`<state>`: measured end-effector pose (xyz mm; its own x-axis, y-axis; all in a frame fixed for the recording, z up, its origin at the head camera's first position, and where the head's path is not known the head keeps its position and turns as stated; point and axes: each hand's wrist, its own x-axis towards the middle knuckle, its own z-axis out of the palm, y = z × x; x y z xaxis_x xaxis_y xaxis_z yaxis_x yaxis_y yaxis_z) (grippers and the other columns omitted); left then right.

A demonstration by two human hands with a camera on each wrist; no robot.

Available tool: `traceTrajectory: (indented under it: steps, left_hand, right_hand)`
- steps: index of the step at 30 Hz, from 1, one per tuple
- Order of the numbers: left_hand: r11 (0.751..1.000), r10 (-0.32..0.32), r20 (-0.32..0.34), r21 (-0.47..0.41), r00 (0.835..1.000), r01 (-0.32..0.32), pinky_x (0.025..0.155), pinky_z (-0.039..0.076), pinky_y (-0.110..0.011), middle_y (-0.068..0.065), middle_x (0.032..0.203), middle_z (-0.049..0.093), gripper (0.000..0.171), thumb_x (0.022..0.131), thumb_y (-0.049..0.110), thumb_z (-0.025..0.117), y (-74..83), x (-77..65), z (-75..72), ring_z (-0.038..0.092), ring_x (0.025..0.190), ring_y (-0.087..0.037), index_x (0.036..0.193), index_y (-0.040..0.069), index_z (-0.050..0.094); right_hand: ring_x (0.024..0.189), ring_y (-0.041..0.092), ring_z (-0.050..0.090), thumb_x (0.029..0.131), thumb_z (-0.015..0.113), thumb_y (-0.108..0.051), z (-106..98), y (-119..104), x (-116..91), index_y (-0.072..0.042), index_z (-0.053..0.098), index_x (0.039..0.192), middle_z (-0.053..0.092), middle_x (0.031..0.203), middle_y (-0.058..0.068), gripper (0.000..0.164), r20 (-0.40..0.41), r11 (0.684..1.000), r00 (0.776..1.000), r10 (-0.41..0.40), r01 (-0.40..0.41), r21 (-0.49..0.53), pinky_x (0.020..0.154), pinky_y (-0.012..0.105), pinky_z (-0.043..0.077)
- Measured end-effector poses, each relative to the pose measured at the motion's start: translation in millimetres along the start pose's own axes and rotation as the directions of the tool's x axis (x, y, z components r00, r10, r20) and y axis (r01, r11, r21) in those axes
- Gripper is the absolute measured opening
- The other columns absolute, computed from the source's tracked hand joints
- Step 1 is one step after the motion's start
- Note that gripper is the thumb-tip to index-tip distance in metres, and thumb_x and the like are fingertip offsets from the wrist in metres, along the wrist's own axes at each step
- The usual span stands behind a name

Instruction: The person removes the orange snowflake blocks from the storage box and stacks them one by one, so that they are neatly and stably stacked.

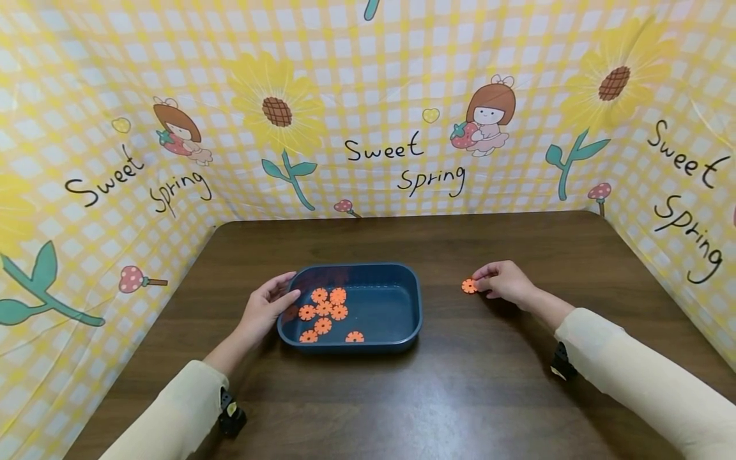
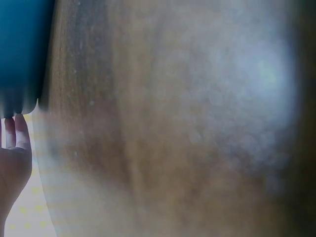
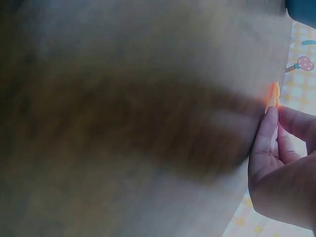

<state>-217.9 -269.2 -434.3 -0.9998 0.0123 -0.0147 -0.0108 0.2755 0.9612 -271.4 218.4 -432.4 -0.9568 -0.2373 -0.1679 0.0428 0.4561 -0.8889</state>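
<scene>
A dark blue plastic tray [image 1: 409, 300] sits mid-table and holds several orange flower-shaped discs [image 1: 324, 310] in its left half. My left hand [image 1: 269, 306] rests with straight fingers against the tray's left rim; in the left wrist view its fingertips [image 2: 15, 131] touch the tray's blue wall [image 2: 22, 54]. My right hand [image 1: 501, 281] is on the table to the right of the tray and pinches one orange flower disc [image 1: 469, 286] at the tabletop. The right wrist view shows that disc [image 3: 274, 95] edge-on between finger and thumb.
The brown wooden table [image 1: 460, 383] is walled on three sides by a yellow checked "Sweet Spring" cloth [image 1: 368, 115]. Both forearms wear pale yellow sleeves [image 1: 644, 377] with wrist cameras.
</scene>
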Motion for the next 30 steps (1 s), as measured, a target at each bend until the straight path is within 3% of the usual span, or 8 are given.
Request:
traceTrajectory:
  steps: [9,30]
  left_hand:
    - [1.000,-0.004,0.005,-0.005,1.000,0.004,0.086,0.046,-0.017,-0.015,0.140,0.049,0.051,0.097,0.021,0.063,0.4,-0.6,0.6,0.047,0.125,-0.027,0.144,0.008,0.046]
    - [1.000,-0.005,0.003,0.017,1.000,0.005,0.087,0.045,-0.016,-0.015,0.138,0.050,0.051,0.097,0.023,0.063,-0.8,0.8,-0.1,0.048,0.123,-0.024,0.143,0.008,0.047]
  right_hand:
    - [0.085,0.020,0.062,0.091,0.065,-0.004,0.7,1.8,0.7,0.008,0.066,0.107,0.065,0.098,0.014,0.020,-0.016,0.998,1.000,-0.025,0.025,-0.052,0.069,0.033,0.055]
    - [0.086,0.021,0.062,0.092,0.066,-0.005,-0.5,1.7,0.8,0.007,0.065,0.108,0.064,0.098,0.015,0.020,-0.021,0.997,1.000,-0.012,0.010,-0.071,0.069,0.033,0.055]
